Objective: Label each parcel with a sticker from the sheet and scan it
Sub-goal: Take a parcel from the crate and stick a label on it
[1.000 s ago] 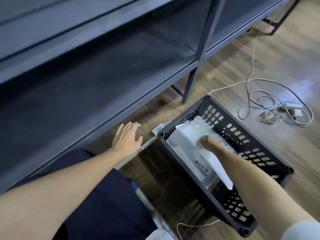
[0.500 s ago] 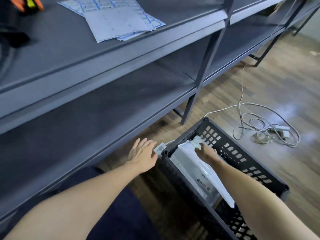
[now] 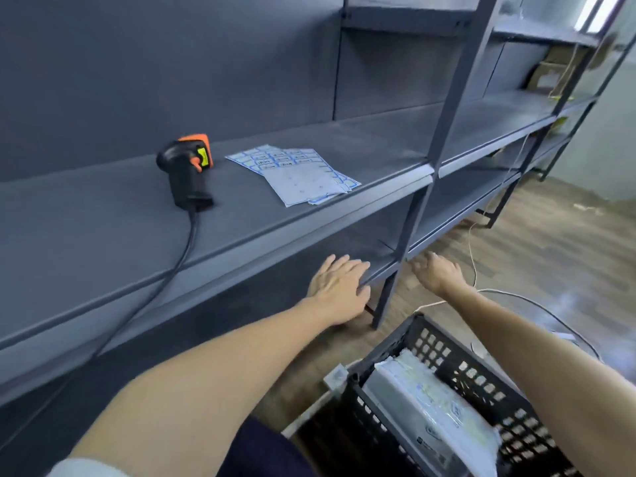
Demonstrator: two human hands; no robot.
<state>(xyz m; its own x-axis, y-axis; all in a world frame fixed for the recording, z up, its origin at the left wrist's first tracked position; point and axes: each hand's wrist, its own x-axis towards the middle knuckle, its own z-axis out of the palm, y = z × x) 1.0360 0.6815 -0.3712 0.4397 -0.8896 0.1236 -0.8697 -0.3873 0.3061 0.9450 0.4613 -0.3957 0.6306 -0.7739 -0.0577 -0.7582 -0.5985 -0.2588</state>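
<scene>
left hand (image 3: 339, 290): flat on the front edge of the lower shelf (image 3: 382, 266), fingers straight and spread, holding nothing
right hand (image 3: 438, 275): raised beside the shelf upright, fingers loosely extended forward, holding nothing; slightly blurred
parcels (image 3: 430, 407): white mailers stacked in the black crate (image 3: 475, 370) on the floor, bottom right, under the right forearm
sticker sheet (image 3: 296, 173): a few overlapped sheets flat on the upper shelf (image 3: 103, 215), near its front edge
scanner (image 3: 187, 170): black and orange, on the same shelf left of the sheets, apart from them; its cable (image 3: 187, 249) drops over the shelf edge
</scene>
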